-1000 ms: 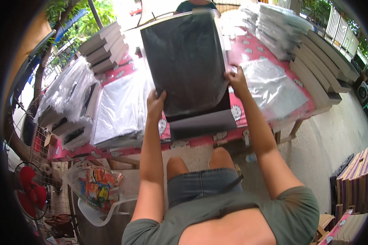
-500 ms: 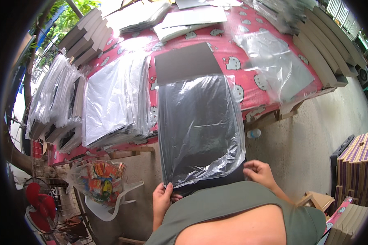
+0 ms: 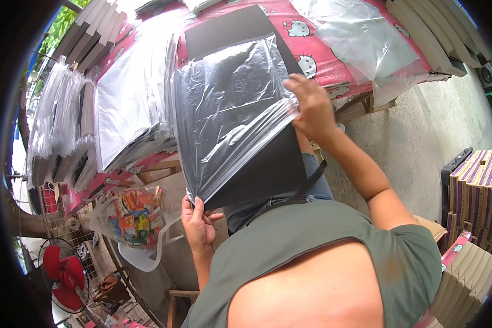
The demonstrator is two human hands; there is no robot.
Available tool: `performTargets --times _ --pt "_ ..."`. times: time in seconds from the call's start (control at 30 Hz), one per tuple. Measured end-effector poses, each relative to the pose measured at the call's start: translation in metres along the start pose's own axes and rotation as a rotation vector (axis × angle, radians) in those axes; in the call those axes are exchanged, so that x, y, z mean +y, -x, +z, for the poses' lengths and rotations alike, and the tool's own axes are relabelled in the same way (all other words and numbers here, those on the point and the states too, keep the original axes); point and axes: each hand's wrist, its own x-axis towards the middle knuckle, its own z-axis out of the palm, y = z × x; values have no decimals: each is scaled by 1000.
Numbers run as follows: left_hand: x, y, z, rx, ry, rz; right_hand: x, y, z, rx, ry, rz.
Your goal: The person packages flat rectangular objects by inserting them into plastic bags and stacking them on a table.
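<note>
Board (image 3: 259, 177), black: plastic (image 3: 224, 93) covers part, lower right bare; left hand (image 3: 200, 221) pinches near-left corner, right hand (image 3: 314, 108) grips plastic's gathered edge.

You wear a dark olive-green top (image 3: 300, 224) in plain, smooth cloth, its wide neckline (image 3: 298, 252) curving low from shoulder to shoulder. Your short right sleeve (image 3: 407, 246) ends above the elbow, with a blurred brownish patch near its shoulder. Below, you have on blue denim shorts (image 3: 320, 188), crossed by a dark, narrow strap (image 3: 314, 176) with a loose end. Your left hand (image 3: 200, 221) and right hand (image 3: 314, 109) are bare.
</note>
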Motion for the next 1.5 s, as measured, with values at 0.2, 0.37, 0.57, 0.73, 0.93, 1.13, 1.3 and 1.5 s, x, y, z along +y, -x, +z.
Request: performTargets --times 0.2,0.37,0.57,0.73,0.93,1.13,1.3,1.5 --pt "-17 22 -1 173 32 4 -39 115 -57 -362 -278 155" --pt "-7 11 24 65 66 243 -22 125 -138 -855 -648 289" --pt "83 -34 32 271 -160 832 140 118 -93 80 550 588" --pt "163 -101 -116 363 171 827 212 109 -48 362 656 430" --pt "180 -169 -190 383 -107 668 280 105 -77 117 323 361" --pt "155 -215 -195 438 -19 501 267 77 -150 728 -327 839" --pt "187 -182 -262 900 -572 570 210 33 -156 796 -52 931" --pt "94 -84 88 -634 -937 1146 -6 1 -39 -378 -40 19"
